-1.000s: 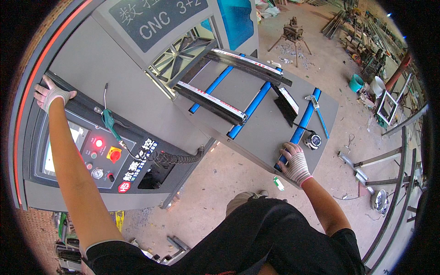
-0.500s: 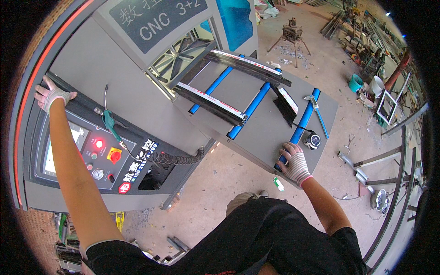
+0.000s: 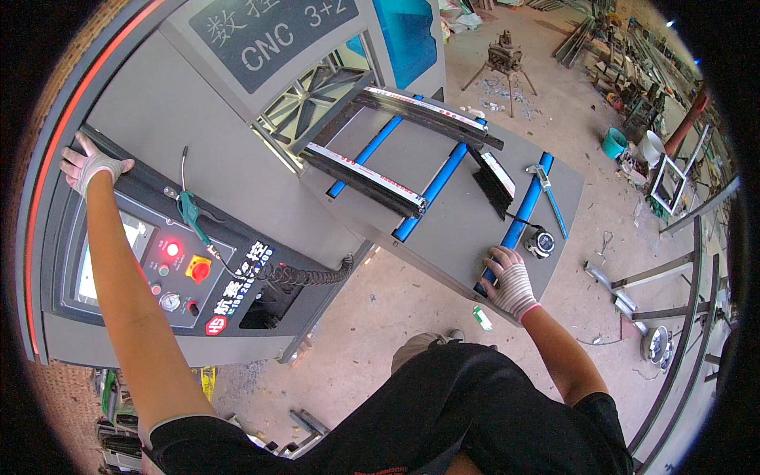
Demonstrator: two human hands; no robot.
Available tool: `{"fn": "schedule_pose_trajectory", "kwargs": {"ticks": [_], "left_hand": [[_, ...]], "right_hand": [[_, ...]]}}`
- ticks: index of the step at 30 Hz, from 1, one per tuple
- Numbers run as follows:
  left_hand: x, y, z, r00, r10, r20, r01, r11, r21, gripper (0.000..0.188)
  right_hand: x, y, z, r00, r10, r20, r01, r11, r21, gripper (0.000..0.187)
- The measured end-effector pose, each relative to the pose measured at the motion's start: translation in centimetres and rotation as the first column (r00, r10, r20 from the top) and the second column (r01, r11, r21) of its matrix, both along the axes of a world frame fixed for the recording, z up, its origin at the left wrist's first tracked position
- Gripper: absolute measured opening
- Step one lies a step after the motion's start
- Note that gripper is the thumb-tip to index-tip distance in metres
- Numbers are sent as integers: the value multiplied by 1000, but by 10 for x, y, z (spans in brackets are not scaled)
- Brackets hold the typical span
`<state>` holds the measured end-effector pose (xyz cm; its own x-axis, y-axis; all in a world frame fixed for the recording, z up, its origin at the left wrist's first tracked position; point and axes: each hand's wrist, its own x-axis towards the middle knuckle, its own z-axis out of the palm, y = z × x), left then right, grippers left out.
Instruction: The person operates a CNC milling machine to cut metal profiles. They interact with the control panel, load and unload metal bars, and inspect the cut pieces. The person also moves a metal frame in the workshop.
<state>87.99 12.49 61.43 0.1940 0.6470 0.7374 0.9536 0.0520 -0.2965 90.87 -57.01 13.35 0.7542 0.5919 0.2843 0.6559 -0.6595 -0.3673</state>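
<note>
My left hand (image 3: 93, 165), in a striped glove with bare fingertips, lies on the dark upper ledge of the control panel (image 3: 148, 273); its fingers are stretched out and it holds nothing. At the near right, my right hand (image 3: 511, 281), gloved likewise, has its fingers bent over the near end of a blue roller (image 3: 514, 229) at the table's edge. Close to that hand sit a tape measure (image 3: 541, 243) and a caliper-like tool with a blue bar (image 3: 556, 207). A short black profile piece (image 3: 492, 182) lies farther in. Two long black profiles (image 3: 368, 180) with white film cross the other rollers.
A green air blow gun (image 3: 190, 212) with a coiled black hose (image 3: 305, 271) rests above the panel. The grey machine's open frame (image 3: 305, 111) stands at the table's far end. A metal rack (image 3: 673, 277), a teal bucket (image 3: 614, 143) and scrap heaps stand at right.
</note>
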Motion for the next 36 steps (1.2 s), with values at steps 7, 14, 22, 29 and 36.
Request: {"fn": "schedule_pose_trajectory", "kwargs": {"ticks": [7, 14, 22, 29, 36], "left_hand": [[0, 1, -1, 1000, 5, -3, -5, 1000, 17, 150], [0, 3, 0, 1000, 0, 6, 0, 1000, 5, 150], [0, 2, 0, 1000, 11, -13, -11, 1000, 30, 150], [0, 1, -1, 1000, -9, 8, 9, 1000, 14, 149], [-1, 2, -1, 1000, -10, 4, 10, 1000, 27, 148]], "right_hand": [[0, 0, 1, 1000, 1, 2, -1, 1000, -3, 47], [0, 0, 1, 1000, 10, 12, -10, 1000, 8, 46], [1, -1, -1, 1000, 12, 15, -13, 1000, 21, 46], [0, -1, 1, 1000, 15, 20, -15, 1000, 18, 46], [1, 0, -1, 1000, 15, 21, -16, 999, 38, 51]]}}
